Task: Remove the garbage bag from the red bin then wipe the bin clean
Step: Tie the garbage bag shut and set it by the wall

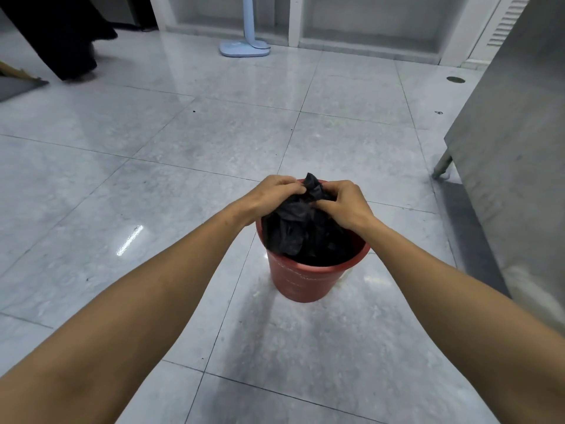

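Two bare forearms reach forward from the lower corners, meeting over one round red plastic bin (301, 281) that stands upright on the glossy grey tiled floor (153, 209). One crumpled black plastic garbage bag (301, 228) sits inside the bin, its body filling the mouth and its gathered top rising above the far rim. The left hand (272, 195) grips the bag's neck from the left, its fingers (292, 186) curled and pinching the bunched plastic. The right hand (344, 203) closes on the same neck from the right, fingers pressed into the folds, a tuft of bag sticking up between the two hands.

The floor around the bin is open on the near, left and far sides. To the right, one grey metal cabinet (513, 142) stands on a slanted leg, well apart from the bin, its lower edge raised off the floor. One dark round floor drain (455, 79) lies beyond it. At the far wall stands one pale blue stand base with a pole (246, 47), beside white shelving recesses (367, 22). At far left hangs dark cloth (58, 35), with one grey mat edge (18, 87) below it.
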`<control>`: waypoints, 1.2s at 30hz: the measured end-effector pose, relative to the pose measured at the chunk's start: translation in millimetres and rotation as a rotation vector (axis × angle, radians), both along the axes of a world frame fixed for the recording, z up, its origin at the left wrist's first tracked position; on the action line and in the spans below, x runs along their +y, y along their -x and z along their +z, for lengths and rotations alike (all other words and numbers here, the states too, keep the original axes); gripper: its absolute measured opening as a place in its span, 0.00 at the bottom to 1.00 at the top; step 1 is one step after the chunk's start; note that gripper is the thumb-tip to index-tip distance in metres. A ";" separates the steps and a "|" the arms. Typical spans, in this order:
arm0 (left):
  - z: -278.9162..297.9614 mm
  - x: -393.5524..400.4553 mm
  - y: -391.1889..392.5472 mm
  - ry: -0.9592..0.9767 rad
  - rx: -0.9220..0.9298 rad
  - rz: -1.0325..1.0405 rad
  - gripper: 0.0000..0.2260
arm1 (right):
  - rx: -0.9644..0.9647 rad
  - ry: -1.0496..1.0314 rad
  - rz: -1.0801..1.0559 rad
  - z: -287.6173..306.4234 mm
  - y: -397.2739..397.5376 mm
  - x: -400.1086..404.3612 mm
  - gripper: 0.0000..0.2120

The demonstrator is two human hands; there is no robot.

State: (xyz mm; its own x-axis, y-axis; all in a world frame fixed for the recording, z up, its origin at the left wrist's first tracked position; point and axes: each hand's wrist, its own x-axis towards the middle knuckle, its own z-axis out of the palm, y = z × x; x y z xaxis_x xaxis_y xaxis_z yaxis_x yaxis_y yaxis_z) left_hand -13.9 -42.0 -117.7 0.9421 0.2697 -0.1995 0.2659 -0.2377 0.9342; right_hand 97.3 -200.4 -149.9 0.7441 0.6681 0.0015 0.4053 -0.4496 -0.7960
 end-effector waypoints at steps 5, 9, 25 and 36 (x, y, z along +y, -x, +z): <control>5.3 11.7 7.4 -0.320 -0.014 -0.119 0.37 | 0.061 -0.083 -0.112 -4.0 -7.6 -3.3 0.07; -0.2 14.5 4.2 -0.560 0.005 -0.023 0.17 | 0.216 -0.156 -0.078 -5.0 -9.8 -7.4 0.08; -38.7 -20.9 -25.0 0.450 -0.178 0.119 0.21 | 0.500 -0.248 0.230 15.8 -21.1 -30.1 0.10; -46.9 -10.2 -16.5 0.345 -0.154 0.027 0.21 | -0.272 -0.156 -0.057 24.0 -12.8 -19.7 0.21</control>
